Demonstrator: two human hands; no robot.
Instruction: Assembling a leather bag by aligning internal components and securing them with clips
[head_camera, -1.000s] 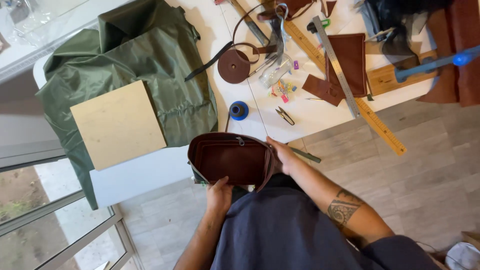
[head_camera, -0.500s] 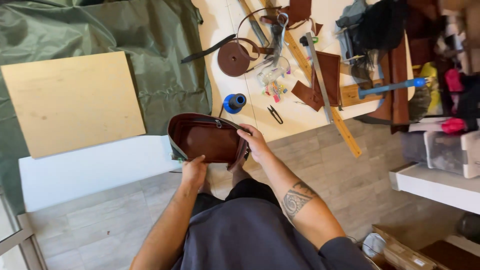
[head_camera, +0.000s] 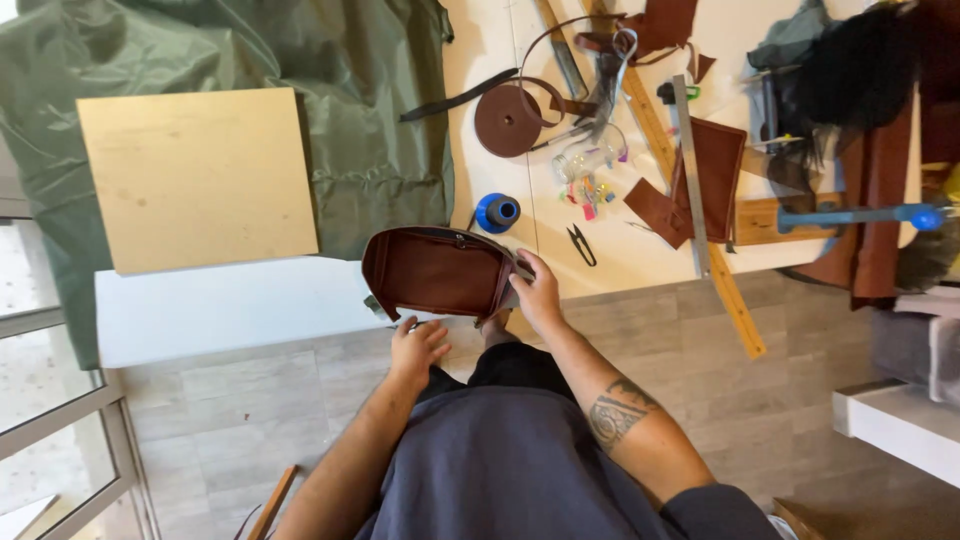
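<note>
A dark brown leather pouch (head_camera: 437, 270) with an open top and a zip along its rim is held over the near edge of the white table (head_camera: 230, 305). My left hand (head_camera: 415, 348) grips its lower left edge from below. My right hand (head_camera: 538, 292) holds its right end, fingers curled over the rim. A blue thread spool (head_camera: 497, 212) stands just beyond the pouch, and small black snips (head_camera: 582, 243) lie to its right.
A plywood board (head_camera: 195, 178) lies on green fabric (head_camera: 370, 130) at the left. Farther right lie a coiled leather strap (head_camera: 508, 120), leather pieces (head_camera: 715, 180), a metal ruler (head_camera: 690, 170), a wooden ruler (head_camera: 690, 210), a small jar (head_camera: 590, 155) and a blue-handled tool (head_camera: 860, 215).
The view has swung left and down, so the table sits more to the right. Both hands keep hold of the pouch, which has barely moved against the table edge.
</note>
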